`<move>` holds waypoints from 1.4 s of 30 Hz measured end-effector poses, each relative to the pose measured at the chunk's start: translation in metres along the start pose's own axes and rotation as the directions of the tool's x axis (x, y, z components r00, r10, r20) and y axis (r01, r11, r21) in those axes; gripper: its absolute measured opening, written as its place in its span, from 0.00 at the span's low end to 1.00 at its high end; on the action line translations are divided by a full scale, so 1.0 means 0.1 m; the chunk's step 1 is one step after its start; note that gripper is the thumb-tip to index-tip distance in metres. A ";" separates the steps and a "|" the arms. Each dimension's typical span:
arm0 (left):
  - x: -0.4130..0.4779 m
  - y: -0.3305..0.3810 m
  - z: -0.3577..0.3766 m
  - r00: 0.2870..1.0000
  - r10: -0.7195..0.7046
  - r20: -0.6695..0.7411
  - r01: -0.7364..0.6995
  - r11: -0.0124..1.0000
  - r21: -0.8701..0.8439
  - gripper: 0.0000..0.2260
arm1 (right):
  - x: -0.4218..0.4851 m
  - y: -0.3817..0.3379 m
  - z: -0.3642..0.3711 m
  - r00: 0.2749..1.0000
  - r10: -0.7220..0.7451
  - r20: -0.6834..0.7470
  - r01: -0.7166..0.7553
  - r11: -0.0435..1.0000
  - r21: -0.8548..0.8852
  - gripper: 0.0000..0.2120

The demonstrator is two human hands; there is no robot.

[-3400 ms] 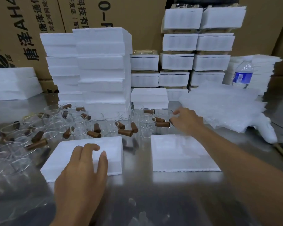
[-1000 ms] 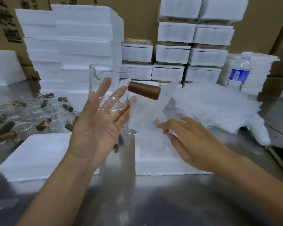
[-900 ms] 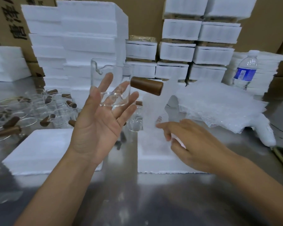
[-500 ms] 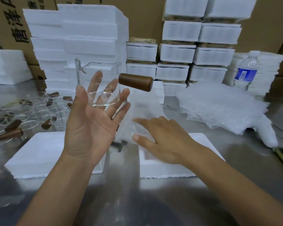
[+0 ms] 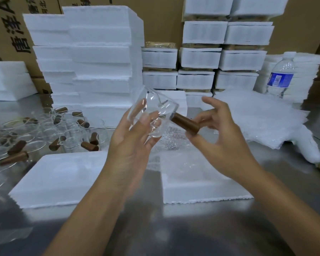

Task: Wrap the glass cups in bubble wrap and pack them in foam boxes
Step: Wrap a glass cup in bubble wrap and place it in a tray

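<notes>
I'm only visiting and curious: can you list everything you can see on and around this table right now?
Held glass cup: one, clear with a brown handle, between both hands.
Loose glass cups: many, clear with brown handles, on the table's left.
Foam box halves: two, white, side by side at the near edge.
Bubble wrap sheet: one, clear, on the right half.
Bubble wrap pile: one, whitish, right.
Foam stack: one, white, tall, back left.
Packed foam boxes: several, white, stacked at the back.
Water bottle: one, clear with a blue label, back right.
Cardboard boxes: brown, behind everything.
Table: one, grey metal.
Left hand: holds the cup's body.
Right hand: pinches the handle.
</notes>
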State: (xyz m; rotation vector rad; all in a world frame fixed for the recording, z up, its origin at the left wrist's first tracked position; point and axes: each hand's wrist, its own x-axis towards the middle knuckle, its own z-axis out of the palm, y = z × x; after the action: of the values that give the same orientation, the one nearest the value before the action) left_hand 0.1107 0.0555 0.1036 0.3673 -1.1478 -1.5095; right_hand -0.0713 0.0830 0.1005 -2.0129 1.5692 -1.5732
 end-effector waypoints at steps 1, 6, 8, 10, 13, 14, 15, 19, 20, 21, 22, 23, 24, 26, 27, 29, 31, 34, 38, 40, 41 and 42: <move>0.00 -0.02 0.01 1.000 0.004 -0.003 -0.004 1.000 0.027 0.36 | -0.01 0.00 -0.05 0.999 -0.047 0.017 0.047 0.999 -0.017 0.26; -0.01 -0.11 0.05 1.000 0.024 -0.014 -0.021 0.980 0.196 0.34 | -0.09 -0.02 -0.14 0.977 -0.064 0.204 0.089 0.989 -0.116 0.11; -0.03 -0.17 0.07 1.000 0.012 0.011 -0.014 0.965 0.261 0.29 | -0.10 0.01 -0.14 0.977 -0.024 0.212 0.053 0.990 -0.131 0.07; -0.06 -0.22 0.10 1.000 0.008 0.020 -0.014 0.943 0.332 0.34 | -0.10 0.06 -0.17 0.987 0.000 0.159 0.030 0.982 -0.188 0.07; -0.09 -0.29 0.17 1.000 -0.017 -0.018 0.025 0.808 0.589 0.48 | -0.11 0.15 -0.25 0.999 -0.007 0.036 0.015 0.972 -0.234 0.09; -0.10 -0.33 0.19 1.000 -0.012 -0.022 0.024 0.695 0.719 0.49 | -0.12 0.18 -0.27 1.000 -0.005 -0.015 0.001 0.970 -0.243 0.09; -0.11 -0.36 0.21 1.000 0.015 -0.019 0.008 0.560 0.829 0.48 | -0.12 0.21 -0.30 0.998 0.008 -0.068 -0.024 0.970 -0.243 0.09; -0.04 -0.43 0.26 0.972 0.214 0.096 -0.140 0.205 0.969 0.19 | -0.10 0.33 -0.36 0.962 0.104 -0.252 -0.149 0.975 -0.167 0.06; 0.01 -0.43 0.27 0.969 0.210 0.130 -0.160 0.128 0.979 0.15 | -0.09 0.35 -0.37 0.952 0.138 -0.272 -0.182 0.972 -0.145 0.06; 0.05 -0.44 0.28 0.971 0.183 0.154 -0.166 0.054 0.985 0.14 | -0.09 0.37 -0.38 0.946 0.166 -0.279 -0.209 0.969 -0.129 0.07; 0.10 -0.45 0.28 0.978 0.139 0.157 -0.157 -0.008 0.987 0.14 | -0.09 0.38 -0.38 0.943 0.185 -0.278 -0.225 0.967 -0.121 0.07; 0.13 -0.46 0.28 0.986 0.079 0.143 -0.139 -0.065 0.988 0.15 | -0.09 0.38 -0.39 0.943 0.193 -0.270 -0.231 0.966 -0.119 0.07; 0.16 -0.49 0.27 0.992 0.004 0.122 -0.121 -0.126 0.985 0.16 | -0.09 0.37 -0.39 0.946 0.192 -0.260 -0.228 0.966 -0.118 0.07; 0.16 -0.53 0.24 0.990 -0.114 0.085 -0.104 -0.178 0.978 0.15 | -0.09 0.36 -0.39 0.954 0.186 -0.234 -0.214 0.972 -0.099 0.06; 0.15 -0.54 0.23 0.990 -0.119 0.080 -0.096 -0.134 0.986 0.14 | -0.09 0.35 -0.39 0.957 0.184 -0.223 -0.208 0.974 -0.087 0.07; 0.15 -0.54 0.19 0.995 -0.030 0.099 -0.098 0.013 0.995 0.09 | -0.09 0.35 -0.38 0.961 0.178 -0.213 -0.198 0.977 -0.076 0.07; 0.16 -0.52 0.16 0.994 0.056 0.089 -0.095 0.113 0.989 0.07 | -0.09 0.34 -0.37 0.960 0.180 -0.213 -0.201 0.976 -0.080 0.06; 0.17 -0.46 0.14 0.997 0.077 0.025 -0.044 0.253 0.967 0.07 | -0.09 0.35 -0.37 0.943 0.204 -0.261 -0.235 0.967 -0.093 0.03; 0.22 -0.38 0.14 0.971 0.163 -0.173 0.049 0.574 0.817 0.05 | -0.06 0.33 -0.42 0.931 0.236 -0.278 -0.269 0.960 -0.084 0.04; 0.23 -0.36 0.16 0.949 0.160 -0.270 0.085 0.697 0.712 0.03 | -0.06 0.30 -0.42 0.944 0.220 -0.248 -0.250 0.964 -0.097 0.04; 0.23 -0.35 0.16 0.938 0.152 -0.312 0.102 0.739 0.666 0.03 | -0.07 0.27 -0.42 0.952 0.204 -0.228 -0.231 0.968 -0.100 0.04; 0.23 -0.35 0.16 0.925 0.142 -0.353 0.119 0.773 0.623 0.04 | -0.08 0.25 -0.42 0.960 0.186 -0.207 -0.210 0.973 -0.099 0.05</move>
State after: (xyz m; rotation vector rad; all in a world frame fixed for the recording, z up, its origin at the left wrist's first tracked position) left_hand 0.0717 0.0375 0.0912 1.0733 -1.3090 -0.9245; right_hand -0.1183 0.0969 0.0983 -1.7315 1.9139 -1.6786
